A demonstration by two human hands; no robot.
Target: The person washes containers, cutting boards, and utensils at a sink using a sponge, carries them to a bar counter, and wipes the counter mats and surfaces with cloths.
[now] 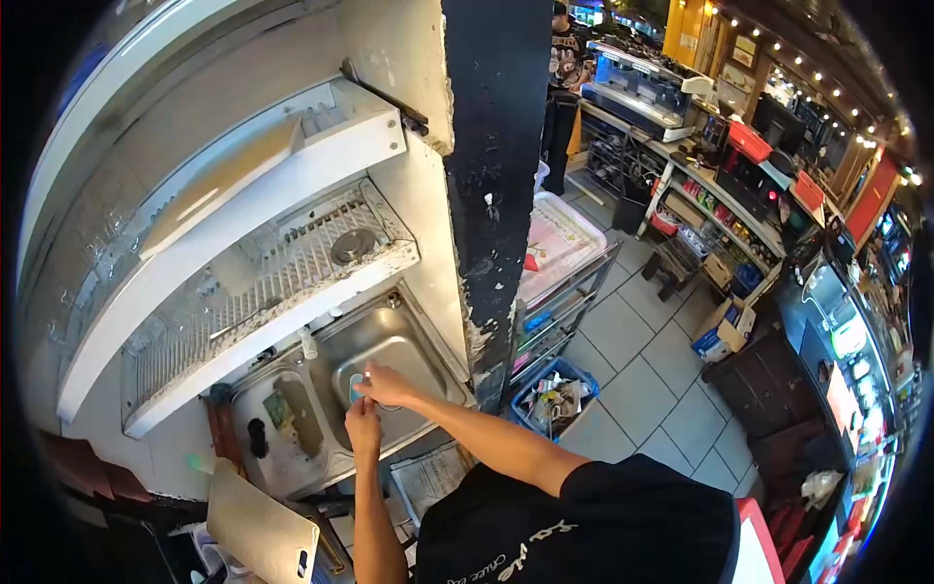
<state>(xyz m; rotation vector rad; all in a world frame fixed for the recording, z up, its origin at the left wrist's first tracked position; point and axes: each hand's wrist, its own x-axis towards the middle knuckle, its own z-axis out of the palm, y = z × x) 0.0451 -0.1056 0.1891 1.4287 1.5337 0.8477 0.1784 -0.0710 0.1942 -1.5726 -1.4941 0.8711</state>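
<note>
My left hand (363,425) and my right hand (387,385) are close together over the right basin (428,350) of a steel double sink. Between them shows a small light-blue thing (357,383), mostly covered by the fingers; its kind is unclear. The fingers of both hands look curled around it. A faucet (307,343) stands just beyond the hands, at the divider between the basins. In the left basin (255,397) lie a green and yellowish cloth-like piece (282,413) and a dark scrubber-like lump (258,437).
A dish rack (292,255) with a metal lid-like disc hangs above the sink. A cutting board (261,521) leans at the lower left. A dark pillar (496,195) borders the sink's right side. Beyond it are a shelf cart with a floral tray (562,238) and a blue basket (528,414).
</note>
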